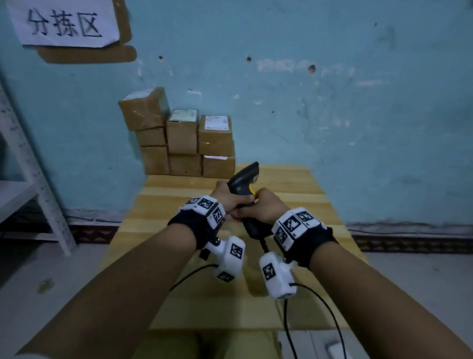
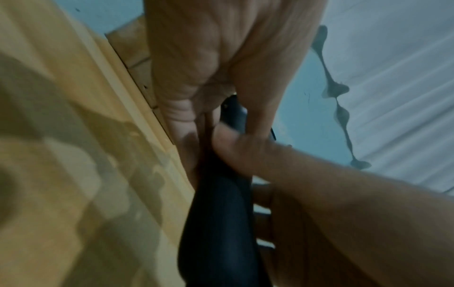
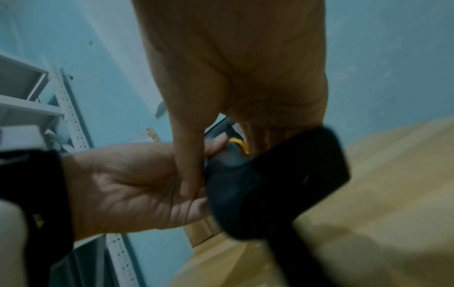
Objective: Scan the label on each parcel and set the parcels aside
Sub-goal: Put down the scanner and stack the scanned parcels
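A black handheld scanner with a yellow trigger is held above the wooden table, its head pointing toward the far wall. My left hand grips its handle from the left, and my right hand grips it from the right. In the left wrist view the scanner handle runs down between both hands. The right wrist view shows the scanner handle and its yellow trigger under my right hand's fingers. Several brown cardboard parcels with white labels are stacked against the wall at the table's far left.
A blue wall stands behind the table, with a paper sign at upper left. A white metal shelf stands to the left. Black cables hang from the wrist cameras near my lap.
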A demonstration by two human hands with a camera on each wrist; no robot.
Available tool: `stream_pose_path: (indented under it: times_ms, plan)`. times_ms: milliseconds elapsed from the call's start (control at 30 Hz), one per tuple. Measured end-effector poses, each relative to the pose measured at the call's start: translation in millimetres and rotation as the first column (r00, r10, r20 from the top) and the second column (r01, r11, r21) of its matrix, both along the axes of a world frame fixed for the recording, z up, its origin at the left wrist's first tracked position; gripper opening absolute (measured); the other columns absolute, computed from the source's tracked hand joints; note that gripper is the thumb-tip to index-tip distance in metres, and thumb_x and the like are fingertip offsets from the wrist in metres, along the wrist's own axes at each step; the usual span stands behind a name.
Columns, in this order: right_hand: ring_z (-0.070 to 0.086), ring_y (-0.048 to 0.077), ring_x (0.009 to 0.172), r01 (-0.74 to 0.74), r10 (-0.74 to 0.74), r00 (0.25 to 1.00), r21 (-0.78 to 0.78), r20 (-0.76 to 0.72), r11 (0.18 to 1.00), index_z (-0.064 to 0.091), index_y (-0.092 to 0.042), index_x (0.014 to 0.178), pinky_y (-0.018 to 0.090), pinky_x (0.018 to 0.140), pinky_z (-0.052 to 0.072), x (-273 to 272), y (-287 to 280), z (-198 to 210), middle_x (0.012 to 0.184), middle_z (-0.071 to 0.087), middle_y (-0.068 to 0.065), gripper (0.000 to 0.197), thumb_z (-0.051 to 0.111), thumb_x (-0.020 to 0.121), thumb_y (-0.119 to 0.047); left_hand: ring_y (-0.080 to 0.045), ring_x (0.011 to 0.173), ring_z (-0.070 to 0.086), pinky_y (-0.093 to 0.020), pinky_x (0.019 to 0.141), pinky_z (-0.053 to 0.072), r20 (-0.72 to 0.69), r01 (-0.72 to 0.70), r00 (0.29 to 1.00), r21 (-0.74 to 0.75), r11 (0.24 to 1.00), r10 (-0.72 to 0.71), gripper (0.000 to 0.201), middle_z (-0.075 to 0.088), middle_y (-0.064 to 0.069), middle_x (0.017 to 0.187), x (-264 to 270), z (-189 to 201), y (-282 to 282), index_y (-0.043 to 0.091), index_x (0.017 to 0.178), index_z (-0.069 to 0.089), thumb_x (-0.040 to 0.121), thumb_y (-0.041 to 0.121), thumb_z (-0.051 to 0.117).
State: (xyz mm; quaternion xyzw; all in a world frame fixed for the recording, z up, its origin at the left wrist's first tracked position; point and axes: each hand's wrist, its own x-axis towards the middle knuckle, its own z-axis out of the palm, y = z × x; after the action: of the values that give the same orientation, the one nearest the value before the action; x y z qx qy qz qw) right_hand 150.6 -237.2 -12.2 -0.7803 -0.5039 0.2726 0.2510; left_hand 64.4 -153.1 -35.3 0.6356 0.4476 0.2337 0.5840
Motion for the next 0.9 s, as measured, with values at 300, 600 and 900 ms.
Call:
stream_pose_path:
  times_ms: [300, 600, 900]
  plan:
    - [0.059, 0.028, 0.093, 0.122, -0.116, 0.990, 0.083, -0.080, 0.989, 0.020, -0.001, 0.133, 0.036, 0.068, 0.048, 97, 53, -9, 0.109, 0.058, 0.016, 0.068, 0.064, 0.086, -0.023, -0.030, 0.098, 0.060, -0.035, 0.086, 0.052, 0.236, 0.105, 0.962, 0.151, 0.983, -0.139, 0.042, 0.060, -0.020, 0.107, 110, 2, 69, -0.003, 0.115, 0.047, 0.079, -0.004, 0.068]
    - [0.053, 0.022, 0.078, 0.135, -0.146, 0.988, -0.180, -0.050, 0.974, 0.040, -0.008, 0.106, 0.025, 0.057, 0.039, 129, 91, -86, 0.079, 0.050, 0.005, 0.034, 0.061, 0.085, -0.025, -0.035, 0.127, 0.046, -0.047, 0.101, 0.042, -0.050, 0.269, 0.963, 0.145, 0.952, -0.264, 0.075, 0.044, -0.020, 0.137, 135, -69, 87, 0.003, 0.139, 0.026, 0.079, 0.002, 0.070]
    - [0.057, 0.028, 0.097, 0.191, -0.148, 0.972, -0.240, 0.184, 0.952, 0.034, -0.009, 0.094, 0.035, 0.088, 0.038, 121, 90, -90, 0.074, 0.044, 0.000, 0.031, 0.057, 0.089, -0.031, -0.037, 0.115, 0.054, -0.045, 0.093, 0.046, -0.177, 0.323, 0.940, 0.186, 0.928, -0.291, 0.078, 0.053, -0.026, 0.125, 136, -81, 88, 0.006, 0.139, 0.024, 0.077, 0.002, 0.071]
